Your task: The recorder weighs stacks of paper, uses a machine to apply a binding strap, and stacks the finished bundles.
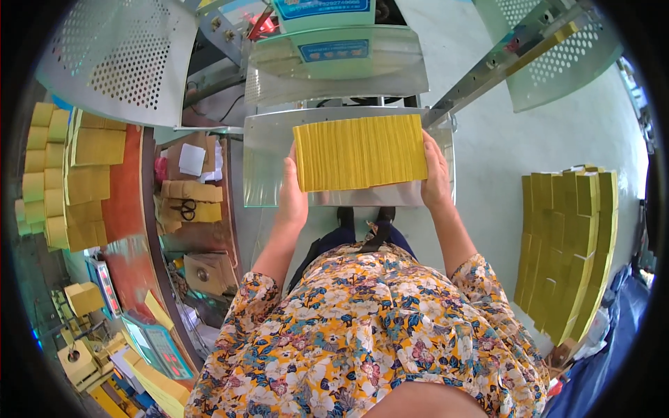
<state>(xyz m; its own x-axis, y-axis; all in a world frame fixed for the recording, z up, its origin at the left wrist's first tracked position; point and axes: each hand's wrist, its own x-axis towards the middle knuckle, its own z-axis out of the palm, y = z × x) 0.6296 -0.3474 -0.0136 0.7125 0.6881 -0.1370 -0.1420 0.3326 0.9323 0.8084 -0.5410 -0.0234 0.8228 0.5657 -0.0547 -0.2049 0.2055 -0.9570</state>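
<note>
At the far left, stacks of yellow paper bundles (52, 177) stand in rows on a reddish-brown side table (129, 209). Just right of that table, a cluttered shelf (198, 230) holds a pair of black-handled scissors (187, 209) lying on brown card, with white paper scraps above them. Lower left, two electronic scales (150, 341) with red digit displays sit among loose yellow sheets.

At centre, a metal machine tray (268, 146) juts toward the person. On it rests a thick block of yellow sheets (359, 152), standing on edge, pressed between both hands. The left hand (291, 191) is flat against the block's left end, fingers closed up against the side, thumb on the near face. The right hand (435, 174) clamps the opposite end, fingers wrapped over the right edge. Both hands are grasping the block; neither is slack. The person's floral sleeves (244, 299) enter from below.

At the right, a tall pile of finished yellow bundles (568, 244) stands on the pale floor (495, 160), well apart from the tray.
</note>
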